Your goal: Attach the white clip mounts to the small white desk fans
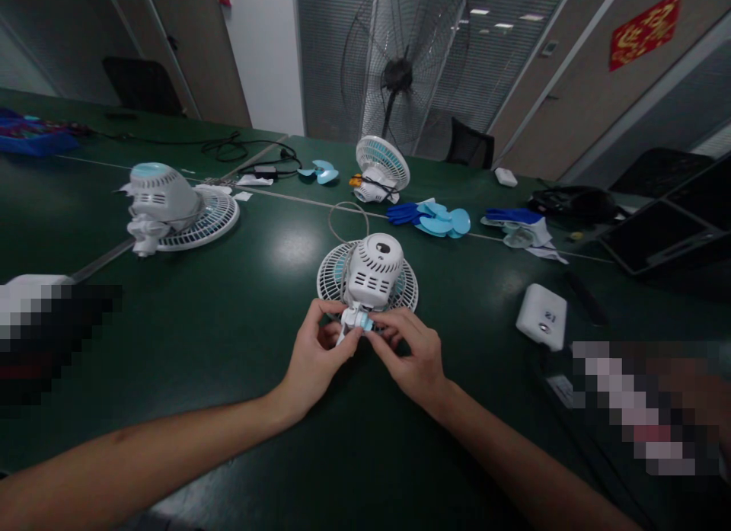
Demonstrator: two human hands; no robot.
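The left hand [317,356] grips the white bracket [349,318] of the small fan [384,261] between thumb and fingers. The right hand [416,357] pinches the light-blue part [366,323] at that bracket with thumb and fingertips. The fan lies face down on the green table [256,310], its motor housing [370,278] just beyond the grip. A second fan [165,199] lies farther out, left of the grip.
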